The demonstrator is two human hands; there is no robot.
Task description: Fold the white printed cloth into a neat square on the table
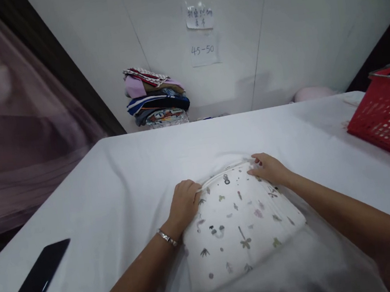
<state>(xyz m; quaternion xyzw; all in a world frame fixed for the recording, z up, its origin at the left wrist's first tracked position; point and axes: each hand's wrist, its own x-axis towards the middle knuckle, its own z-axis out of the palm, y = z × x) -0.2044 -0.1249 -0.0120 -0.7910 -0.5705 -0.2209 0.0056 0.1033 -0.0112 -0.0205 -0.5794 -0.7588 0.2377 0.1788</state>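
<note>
A folded white cloth [238, 231] printed with small plants and shapes lies on the white-covered table [114, 185] in front of me. My left hand [184, 205] rests on its far left corner, fingers curled over the edge and gripping it. My right hand [268, 169] lies on the far right corner, its fingertips pressing and pinching the cloth's top edge. A thin bracelet sits on my left wrist.
A black phone [30, 287] lies near the table's left front edge. A red plastic basket [388, 115] stands at the right. A stack of folded clothes [156, 98] sits against the back wall, under paper notes [202, 35]. A pink rounded object [312, 93] lies behind the table.
</note>
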